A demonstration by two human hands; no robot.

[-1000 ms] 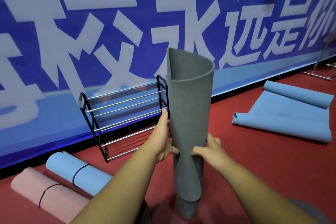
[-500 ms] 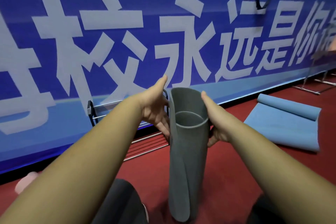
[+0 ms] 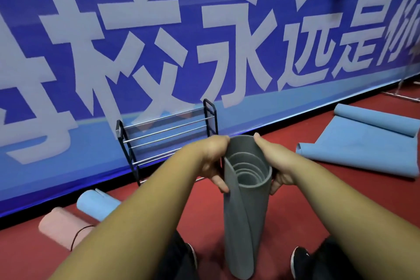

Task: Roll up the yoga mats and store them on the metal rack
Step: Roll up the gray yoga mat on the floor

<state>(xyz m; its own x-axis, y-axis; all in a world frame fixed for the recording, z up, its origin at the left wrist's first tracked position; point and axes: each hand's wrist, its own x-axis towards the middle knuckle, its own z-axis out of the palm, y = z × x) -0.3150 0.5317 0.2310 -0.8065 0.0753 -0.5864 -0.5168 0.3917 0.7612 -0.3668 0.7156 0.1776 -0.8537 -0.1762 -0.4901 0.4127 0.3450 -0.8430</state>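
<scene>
Grey mat point(image 3: 246, 223): stood on end on the red floor point(image 3: 204, 207); long axis vertical, coiled end facing up.
Left grip point(image 3: 214, 161), right grip point(image 3: 276, 166): curled round the mat's top rim from opposite sides.
Hidden: several fingers, behind the roll.
Metal rack point(image 3: 168, 134): just beyond, partly behind the left grip.

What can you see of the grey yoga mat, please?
The grey yoga mat is a matte, foam-like sheet rolled into a loose tube, spiral layers showing at its open top. It stands upright on the red floor, its outer edge running down the side. The left hand and right hand grip its top from either side.
</scene>
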